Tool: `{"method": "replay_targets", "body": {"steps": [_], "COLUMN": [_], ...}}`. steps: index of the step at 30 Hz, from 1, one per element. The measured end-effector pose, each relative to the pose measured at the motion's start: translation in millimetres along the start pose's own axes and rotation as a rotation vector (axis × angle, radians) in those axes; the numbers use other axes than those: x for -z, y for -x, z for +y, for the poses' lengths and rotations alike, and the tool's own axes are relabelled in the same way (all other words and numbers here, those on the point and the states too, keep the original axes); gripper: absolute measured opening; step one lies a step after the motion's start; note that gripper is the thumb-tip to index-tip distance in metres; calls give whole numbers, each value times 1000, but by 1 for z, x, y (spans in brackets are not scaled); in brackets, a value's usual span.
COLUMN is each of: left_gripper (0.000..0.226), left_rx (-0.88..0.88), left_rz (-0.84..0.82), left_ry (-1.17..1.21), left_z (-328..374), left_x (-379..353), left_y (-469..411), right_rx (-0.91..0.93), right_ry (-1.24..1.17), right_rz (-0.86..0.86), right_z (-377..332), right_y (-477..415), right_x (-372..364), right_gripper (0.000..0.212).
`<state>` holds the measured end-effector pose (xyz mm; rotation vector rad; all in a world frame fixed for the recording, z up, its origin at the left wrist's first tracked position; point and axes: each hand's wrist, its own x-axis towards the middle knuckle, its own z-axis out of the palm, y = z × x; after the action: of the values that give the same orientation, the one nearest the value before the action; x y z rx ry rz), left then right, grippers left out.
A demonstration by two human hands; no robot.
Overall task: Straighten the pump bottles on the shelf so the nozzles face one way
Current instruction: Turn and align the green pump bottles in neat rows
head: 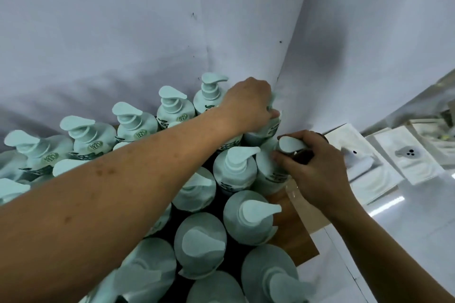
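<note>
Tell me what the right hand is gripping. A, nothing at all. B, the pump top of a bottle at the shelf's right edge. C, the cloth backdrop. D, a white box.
B: the right hand curls its fingers round the pump top of a bottle at the right edge of the wooden shelf, while the left hand grips the corner bottle.

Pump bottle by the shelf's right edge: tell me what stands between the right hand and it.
Nothing visible. The right hand grips the pump bottle by its pump head. A neighbouring bottle stands close on its left, and the left hand holds the corner bottle behind it.
</note>
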<state>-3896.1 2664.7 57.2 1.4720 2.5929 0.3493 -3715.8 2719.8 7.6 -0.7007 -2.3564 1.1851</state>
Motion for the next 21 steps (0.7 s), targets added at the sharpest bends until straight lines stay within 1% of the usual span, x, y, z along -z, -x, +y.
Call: {"method": "replay_targets", "body": {"steps": [3, 6, 8, 10, 14, 16, 21], "left_gripper": [34, 34, 35, 35, 32, 32, 34], "left_rx": [-18, -24, -43, -47, 12, 54, 88], "left_rz": [1, -22, 5, 64, 206, 262, 372], "left_ry": [-42, -19, 26, 83, 206, 218, 202], "left_z": [2, 7, 14, 21, 37, 40, 44], "left_x": [-5, -4, 3, 15, 63, 92, 183], "left_y": [2, 11, 18, 23, 38, 49, 87], "right_rx": [-32, -65, -73, -39, 120, 171, 211], "right_ry": [-95, -85, -89, -92, -29, -2, -31], "right_rz": [-45, -33, -7, 32, 35, 28, 22], "right_z": [0, -2, -8, -22, -72, -99, -161], "right_y": [4, 7, 7, 1, -15, -18, -30], "right_x": [-4, 0, 13, 35, 80, 98, 129], "right_gripper": [21, 23, 26, 26, 23, 23, 22]}}
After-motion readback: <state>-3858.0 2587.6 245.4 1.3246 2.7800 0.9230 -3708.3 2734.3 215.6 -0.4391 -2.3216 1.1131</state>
